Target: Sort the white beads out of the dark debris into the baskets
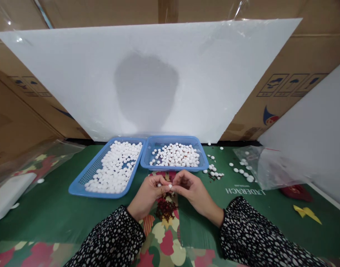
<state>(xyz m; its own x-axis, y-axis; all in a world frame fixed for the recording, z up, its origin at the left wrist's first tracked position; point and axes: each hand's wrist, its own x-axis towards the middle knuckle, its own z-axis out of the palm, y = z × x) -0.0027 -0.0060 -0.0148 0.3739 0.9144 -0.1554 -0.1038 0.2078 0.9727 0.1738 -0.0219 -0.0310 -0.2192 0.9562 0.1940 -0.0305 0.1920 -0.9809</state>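
In the head view, a small white ball [170, 187] is pinched between the fingertips of both hands. My left hand [144, 193] closes on it from the left, and a second white ball [159, 184] shows by its fingers. From the right, my right hand [192, 190] grips the ball with thumb and forefinger, the other fingers curled. Just below the fingertips lies a loose heap of dark red shreds [166, 210]. Beyond the hands stand two blue plastic baskets, the left basket [75, 188] and the right basket [174, 168], both holding many white balls.
More white balls [212, 168] are scattered right of the baskets. A clear plastic bag [281, 168], a dark red item [296, 193] and a yellow scrap [307, 213] lie farther right. At left is a white case [13, 196]. A white board [209, 81] and cardboard boxes close off the back.
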